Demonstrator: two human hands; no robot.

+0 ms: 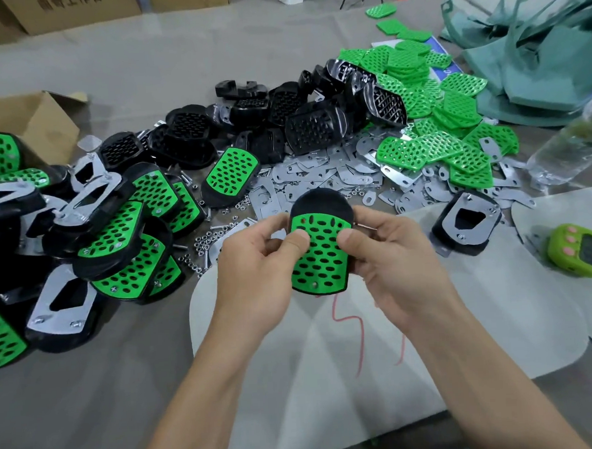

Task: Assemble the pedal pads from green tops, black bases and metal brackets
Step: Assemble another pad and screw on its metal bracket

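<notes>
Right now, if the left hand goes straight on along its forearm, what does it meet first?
The left hand grips the pedal pad, so that comes first; beyond it probably lie the loose metal brackets, though depth is unclear.

I see a grey counter (pixel 176 59) spread with parts. At my left lies a heap of finished pads (pixel 117 240), some green face up and some bracket side up, beside an open cardboard box (pixel 42 121). Across the middle is a heap of black bases (pixel 248 123), and to its right a heap of green tops (pixel 436 120). Flat metal brackets (pixel 319 178) lie scattered in front of both, with loose nuts and screws (pixel 203 243) near the finished heap. Nearest me lies a pale sheet (pixel 329 360) marked in red. At right are a green timer (pixel 580 250), a clear bottle (pixel 568 148) and dark green fabric (pixel 536 67).
</notes>
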